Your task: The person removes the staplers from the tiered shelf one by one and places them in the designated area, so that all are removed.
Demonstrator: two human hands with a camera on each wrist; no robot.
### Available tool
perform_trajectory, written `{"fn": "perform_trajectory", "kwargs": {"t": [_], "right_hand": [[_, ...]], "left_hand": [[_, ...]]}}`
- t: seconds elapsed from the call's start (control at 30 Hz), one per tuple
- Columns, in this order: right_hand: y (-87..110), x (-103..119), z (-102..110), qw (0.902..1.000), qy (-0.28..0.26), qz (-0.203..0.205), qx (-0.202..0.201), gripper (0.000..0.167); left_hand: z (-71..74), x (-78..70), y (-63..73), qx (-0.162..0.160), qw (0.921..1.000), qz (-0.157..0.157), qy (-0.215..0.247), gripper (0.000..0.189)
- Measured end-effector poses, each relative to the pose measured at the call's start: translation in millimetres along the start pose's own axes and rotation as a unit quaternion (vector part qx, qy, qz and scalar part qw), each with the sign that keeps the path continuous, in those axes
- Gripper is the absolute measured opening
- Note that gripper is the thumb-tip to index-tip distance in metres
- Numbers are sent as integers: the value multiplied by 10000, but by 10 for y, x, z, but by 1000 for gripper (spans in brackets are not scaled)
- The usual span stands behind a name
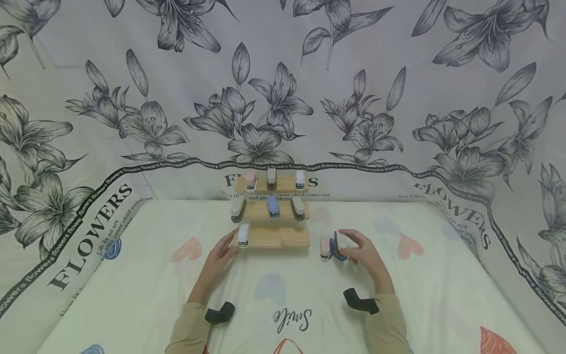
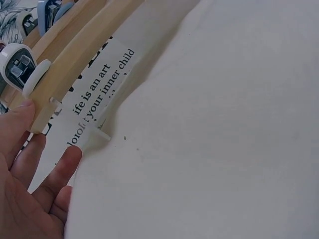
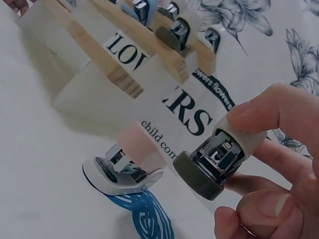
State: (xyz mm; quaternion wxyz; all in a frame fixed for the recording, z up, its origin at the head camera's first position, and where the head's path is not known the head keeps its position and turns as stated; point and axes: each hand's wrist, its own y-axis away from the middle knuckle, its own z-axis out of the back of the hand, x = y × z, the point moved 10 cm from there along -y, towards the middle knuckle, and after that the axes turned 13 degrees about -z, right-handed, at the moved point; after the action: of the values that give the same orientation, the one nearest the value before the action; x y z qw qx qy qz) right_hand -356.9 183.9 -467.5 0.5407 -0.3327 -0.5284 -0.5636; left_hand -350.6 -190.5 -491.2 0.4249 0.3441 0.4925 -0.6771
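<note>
Gripping a cream-and-dark-green stapler [image 3: 219, 157] between the curled thumb and fingers of the right hand [image 1: 361, 250], just to the right of a pink-and-white stapler [image 3: 142, 149]. Tilting onto one side, with the dark green base [image 3: 198, 175] facing left toward the pink-and-white stapler and the cream top [image 3: 249, 142] lying against the fingers. Pointing nose-first toward the wearer, with the long axis running roughly fore-and-aft, near parallel to that of the pink-and-white stapler. Showing neither certain contact with nor certain clearance from the cloth-covered surface [image 1: 305, 280].

Resting upright on the surface in the case of the pink-and-white stapler, between the gripped stapler and the wooden bottom tier [image 1: 283, 238]. Extending left to right in the case of the bottom tier, raised above the surface, with its long axis roughly square to the gripped stapler. Judging this leftward offset, together with the sideways tilt, as the governing relation for any movement toward the tier; counting the right hand as nearer to its right end.

Pinching the left end of the bottom tier with the left hand [image 1: 219, 255], right beside a white stapler [image 1: 243, 235] standing on that end. Carrying three staplers on the middle tier [image 1: 255, 211], including a blue stapler [image 1: 273, 206] near the centre; carrying three more on the top tier [image 1: 285, 184].
</note>
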Motion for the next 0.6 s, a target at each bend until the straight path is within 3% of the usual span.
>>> {"fn": "perform_trajectory", "kwargs": {"t": [0.17,0.33,0.5,0.6], "right_hand": [[-30,-84,52,9992,231,-177,-263,53],[-45,-171,86,9989,115,-317,-340,54],[-59,-222,90,9982,125,-464,-366,54],[-78,-267,90,9971,165,-600,-438,54]], "left_hand": [[-5,57,12,-17,9999,120,-59,57],[-11,108,38,4,9995,304,4,61],[-8,85,43,8,9997,259,26,60],[-11,-56,46,37,9996,287,31,57]]}}
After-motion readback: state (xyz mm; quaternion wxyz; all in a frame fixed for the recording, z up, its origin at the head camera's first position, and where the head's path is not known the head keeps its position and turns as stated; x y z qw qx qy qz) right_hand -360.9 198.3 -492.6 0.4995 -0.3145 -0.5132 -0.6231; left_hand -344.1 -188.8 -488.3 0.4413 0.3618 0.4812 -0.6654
